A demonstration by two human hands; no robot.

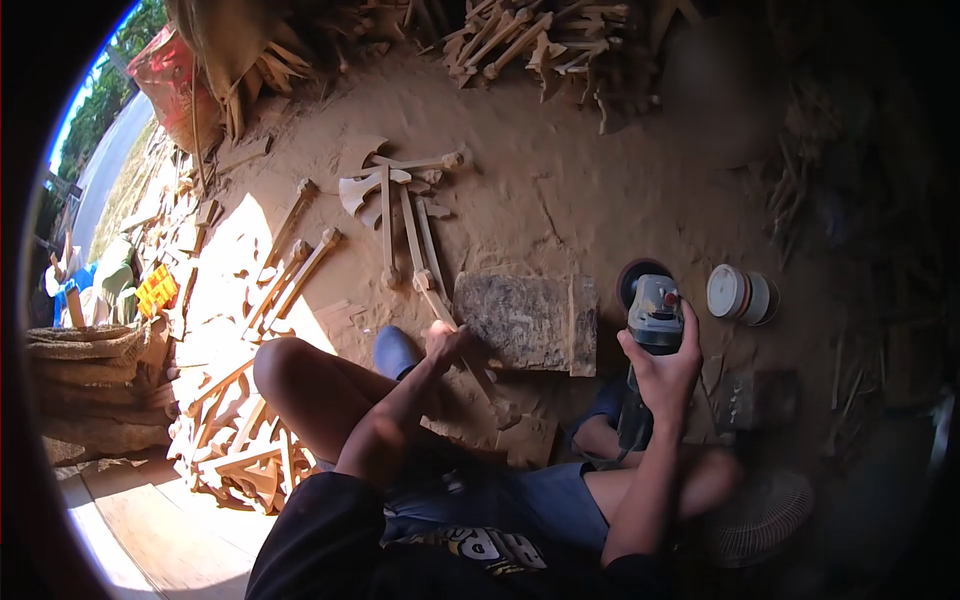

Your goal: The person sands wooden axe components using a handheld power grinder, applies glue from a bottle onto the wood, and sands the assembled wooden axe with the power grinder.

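Dusty ground [640, 190] surrounds the wooden block [515, 320]. At its nine o'clock, my left fingers [441, 341] seem, through blur, wrapped round a carved stick [438, 306]; at three, my right fingers [690, 327] hold the grinder [656, 308]. A slack left grip could let the disc [628, 286] fling the stick.

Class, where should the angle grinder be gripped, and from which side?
Grip the angle grinder around its long dark body, probably best from the wearer's side: the round disc sits at the far end, away from that grip.
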